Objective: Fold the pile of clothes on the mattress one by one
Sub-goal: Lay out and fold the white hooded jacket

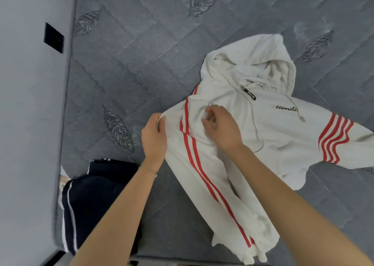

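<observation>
A grey quilted mattress [141,63], stitched with leaf motifs, carries two garments. A white hoodie [273,128] (red stripes on the sleeves, dark script on the chest) lies face up towards the right edge, its hood pointing to the far edge and one sleeve trailing to the near edge. Folded navy clothes [97,201] with white stripes sit at the near left corner, apart from the hoodie.

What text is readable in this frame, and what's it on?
"ecamete": black script on the chest of the white hoodie; the word meets a fold at its end, so it may run on.
Too small to read: white lettering on the black tab at the hoodie's neck.
No text legible on the navy garment with white stripes.
</observation>
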{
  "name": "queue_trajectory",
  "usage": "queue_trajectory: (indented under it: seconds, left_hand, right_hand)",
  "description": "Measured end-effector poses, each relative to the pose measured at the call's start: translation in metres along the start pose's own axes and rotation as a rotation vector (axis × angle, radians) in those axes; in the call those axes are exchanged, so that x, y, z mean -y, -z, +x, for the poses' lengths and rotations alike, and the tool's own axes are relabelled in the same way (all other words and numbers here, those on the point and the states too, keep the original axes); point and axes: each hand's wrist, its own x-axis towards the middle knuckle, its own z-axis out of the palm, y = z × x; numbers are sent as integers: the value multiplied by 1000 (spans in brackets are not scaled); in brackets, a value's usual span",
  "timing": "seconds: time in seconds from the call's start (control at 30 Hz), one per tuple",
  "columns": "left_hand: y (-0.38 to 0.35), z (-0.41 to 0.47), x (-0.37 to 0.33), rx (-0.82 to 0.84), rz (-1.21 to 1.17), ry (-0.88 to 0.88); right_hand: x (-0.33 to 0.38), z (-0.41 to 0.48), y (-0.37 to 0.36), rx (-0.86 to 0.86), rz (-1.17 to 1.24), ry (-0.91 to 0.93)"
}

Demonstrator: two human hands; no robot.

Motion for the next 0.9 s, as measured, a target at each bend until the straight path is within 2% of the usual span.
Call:
queue_trajectory:
  seconds: [0.07,0.13,0.33,0.47,0.6,0.77,0.83,0.9]
  left_hand:
    - [2,2,6,5,32,47]
    - [1,-1,14,35,118,57]
    - [-14,-16,23,262,382,-110]
    - [-31,-19,17,360,370,-15]
    - [-54,-20,10,291,549,36]
    - [-72,-24,10,406,873,-18]
    - [-71,-24,11,412,913,-71]
    - [-64,-24,13,381,840,-99]
  right_hand:
    - [9,6,-7,56,-44,-4]
    - [12,7,-14,96,-48,-82]
    - [-2,-2,-33,176,-202,-137]
    - [-10,-7,-37,156,-144,-164]
    - [-13,-8,-29,46,-130,-41]
    - [-17,1,-14,6,-312,146]
    - [-18,6,-13,45,-371,178]
    - [-18,9,-13,88,-415,192]
